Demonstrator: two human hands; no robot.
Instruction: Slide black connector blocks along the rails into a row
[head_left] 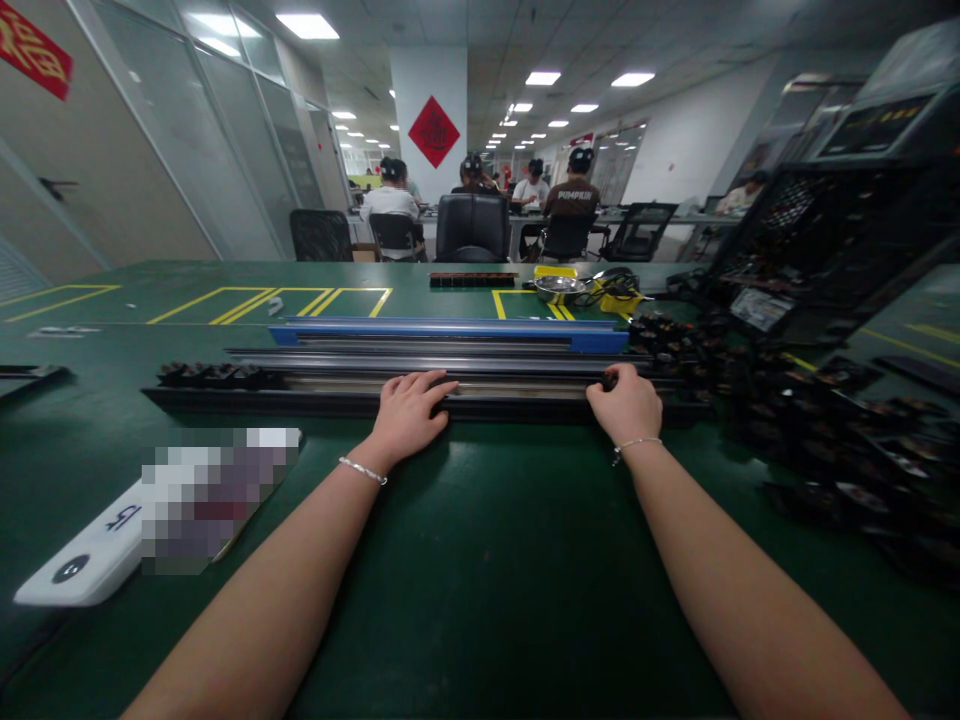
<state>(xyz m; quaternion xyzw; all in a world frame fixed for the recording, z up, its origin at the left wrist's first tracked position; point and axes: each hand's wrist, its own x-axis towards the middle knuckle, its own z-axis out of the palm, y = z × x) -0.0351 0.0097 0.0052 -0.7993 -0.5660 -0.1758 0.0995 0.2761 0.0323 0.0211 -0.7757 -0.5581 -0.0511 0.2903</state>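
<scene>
- Stretched forward over the green table (480, 600), with a silver bracelet (364, 471) at the left wrist and another bracelet (637, 442) at the right.
- Lying at the near left, well apart from the rails: a white device (79, 570), partly covered by a pixelated patch.
- Set crosswise in front of both arms: a long black rail (300, 405) with a metallic channel.
- Resting across that rail near its middle with the left hand (411, 410) — released, fingers spread, palm down.
- Pinching a small black part (607, 381) at the same rail with the right hand (628, 402), thumb and fingers curled; cannot tell how firmly.
- Standing near the rail's left end: a row of black pieces (206, 375).
- Heaped at the right: a pile of black parts (825, 420), blurred at the edges.
- Lying just behind, parallel: more metal rails and a blue bar (600, 343).
- Placed farther back: a black strip (472, 281), a metal bowl (559, 287), and — at the right — a tilted dark cabinet (825, 230).
- Seen beyond the table: office chairs (472, 228), seated people (574, 195) and a red diamond sign (433, 132) on a pillar (427, 70).
</scene>
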